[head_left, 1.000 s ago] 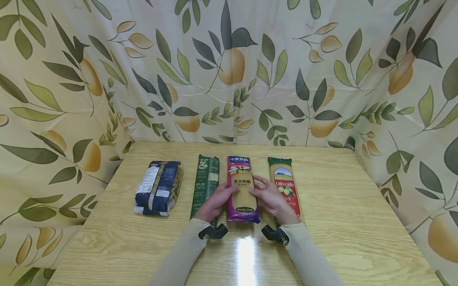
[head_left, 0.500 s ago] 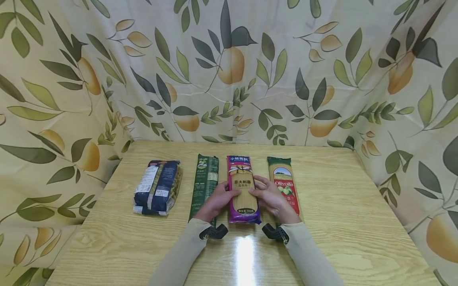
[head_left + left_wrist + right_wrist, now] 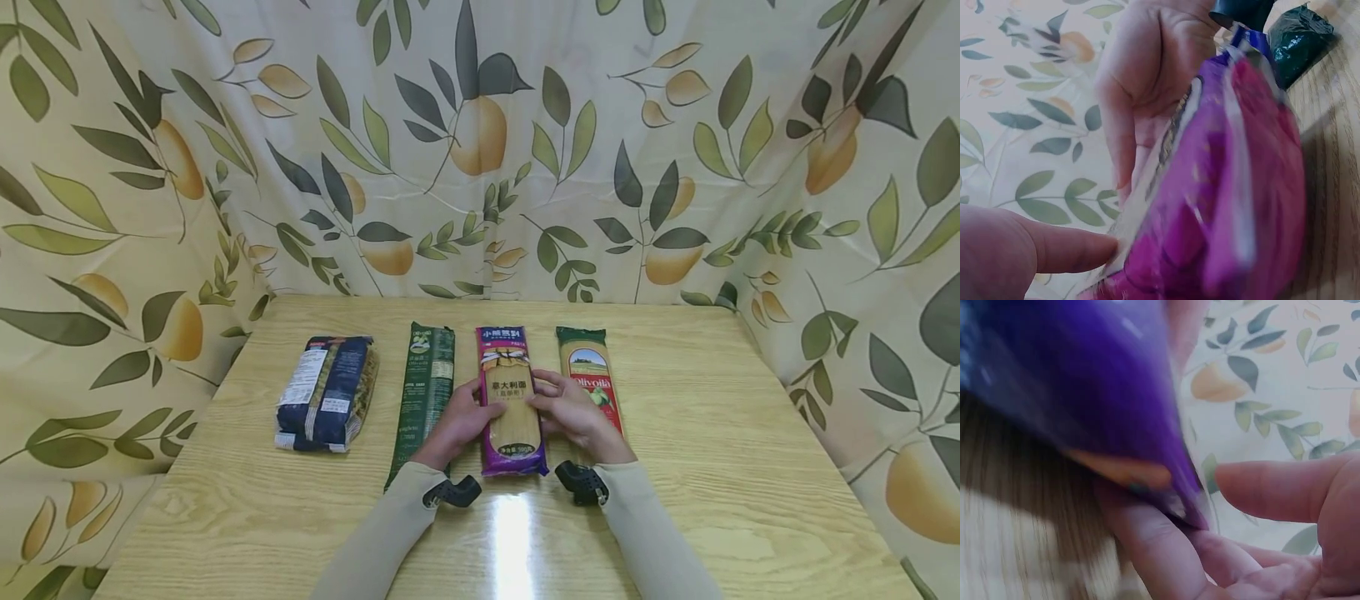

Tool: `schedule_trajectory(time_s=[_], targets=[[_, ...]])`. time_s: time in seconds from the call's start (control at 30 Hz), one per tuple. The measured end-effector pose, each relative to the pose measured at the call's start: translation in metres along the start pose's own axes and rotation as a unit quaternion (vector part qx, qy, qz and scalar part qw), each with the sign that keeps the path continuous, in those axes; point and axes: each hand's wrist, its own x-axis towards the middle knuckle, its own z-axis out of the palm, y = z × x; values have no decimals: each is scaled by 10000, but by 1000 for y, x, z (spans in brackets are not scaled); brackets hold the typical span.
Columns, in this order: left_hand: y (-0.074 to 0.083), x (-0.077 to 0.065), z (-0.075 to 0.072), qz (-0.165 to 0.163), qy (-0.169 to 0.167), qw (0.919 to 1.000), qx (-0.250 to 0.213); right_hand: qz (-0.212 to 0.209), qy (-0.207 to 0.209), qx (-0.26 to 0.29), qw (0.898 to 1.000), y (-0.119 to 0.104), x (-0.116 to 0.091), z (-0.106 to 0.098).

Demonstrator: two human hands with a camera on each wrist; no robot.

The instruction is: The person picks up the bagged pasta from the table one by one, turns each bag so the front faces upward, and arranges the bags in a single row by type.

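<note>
A purple pasta packet (image 3: 513, 429) with a clear window is held between both hands in the middle of the head view. My left hand (image 3: 461, 421) grips its left edge, thumb on the front face. On the right edge, my right hand (image 3: 581, 417) holds it with the thumb at the front and fingers tucked behind; in the right wrist view these fingers (image 3: 1160, 550) lie under the packet. Its purple underside (image 3: 1210, 181) shows in the left wrist view, tilted above the wood. The packet's back is hidden in the head view.
A dark green spaghetti packet (image 3: 427, 375) lies left of the hands, partly behind the left one. Right of them is a green-and-red pasta packet (image 3: 585, 358), partly covered by the right hand. A navy pasta bag (image 3: 326, 392) lies farther left on the wooden table (image 3: 720, 450).
Both hands have moved slightly right relative to the other packets, with the purple pasta packet, which looks a little larger and nearer. The view has shifted slightly. The grip looks unchanged.
</note>
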Motion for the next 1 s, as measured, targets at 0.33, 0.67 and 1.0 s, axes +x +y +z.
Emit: schedule_trajectory(time_s=[0.33, 0.67, 1.0], targets=[[3, 0, 1, -84, 32, 9997, 207, 47, -127, -278, 9995, -5, -5, -7], [6, -4, 2, -63, -85, 9992, 398, 36, -63, -562, 9984, -6, -6, -6], [5, -4, 5, 31, -152, 9986, 506, 38, 2, -974, 9952, -8, -9, -7]])
